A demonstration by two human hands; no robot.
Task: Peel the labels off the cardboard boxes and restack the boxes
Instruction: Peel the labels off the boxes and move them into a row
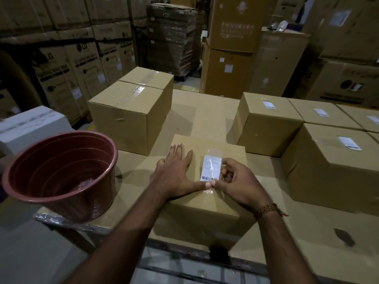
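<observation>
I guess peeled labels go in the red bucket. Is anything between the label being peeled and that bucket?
Only the left hand, pressed flat on the box, lies between the label and the bucket; nothing else visible does.

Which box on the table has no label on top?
The far-left box, behind the red bucket: only clear tape on top. The right-hand boxes carry white labels.

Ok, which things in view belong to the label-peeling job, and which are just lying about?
In the job:
- box in front, left hand flat on its top
- label, right hand at its near corner
- labelled boxes on the right
- taped boxes behind, no labels showing

Lying about:
- red bucket
- white box
- warehouse stock cartons behind
</observation>
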